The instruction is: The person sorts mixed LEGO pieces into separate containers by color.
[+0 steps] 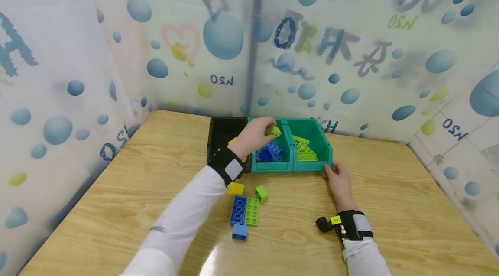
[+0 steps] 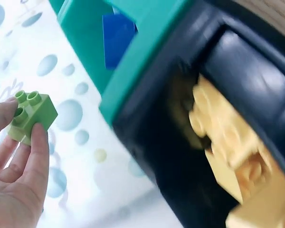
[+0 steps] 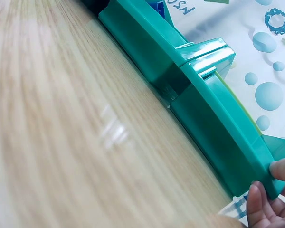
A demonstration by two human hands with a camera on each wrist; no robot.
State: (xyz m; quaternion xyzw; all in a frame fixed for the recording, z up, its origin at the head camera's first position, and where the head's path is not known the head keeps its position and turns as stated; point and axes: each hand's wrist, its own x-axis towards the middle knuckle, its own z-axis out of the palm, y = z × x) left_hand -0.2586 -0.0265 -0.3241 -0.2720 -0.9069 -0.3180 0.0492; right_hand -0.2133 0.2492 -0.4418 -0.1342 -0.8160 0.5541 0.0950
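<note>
My left hand (image 1: 254, 136) pinches a lime-green toy brick (image 2: 34, 115) between thumb and fingers, above the middle teal bin (image 1: 271, 167), which has blue bricks (image 1: 269, 153) in it. My right hand (image 1: 340, 183) grips the front right corner of the right teal bin (image 1: 312, 167) with thumb and fingertips, as the right wrist view also shows. Lime-green bricks (image 1: 305, 150) lie inside that right bin. To the left stands a black bin (image 2: 152, 142) holding yellow bricks (image 2: 228, 137); my left forearm partly covers it in the head view.
In front of the bins lie loose bricks on the wooden table (image 1: 296, 245): a yellow brick (image 1: 235, 189), a small green brick (image 1: 261, 193), a long dark blue brick (image 1: 238, 210), a long green brick (image 1: 252, 212) and a light blue brick (image 1: 239, 232). A patterned curtain (image 1: 226, 89) hangs behind.
</note>
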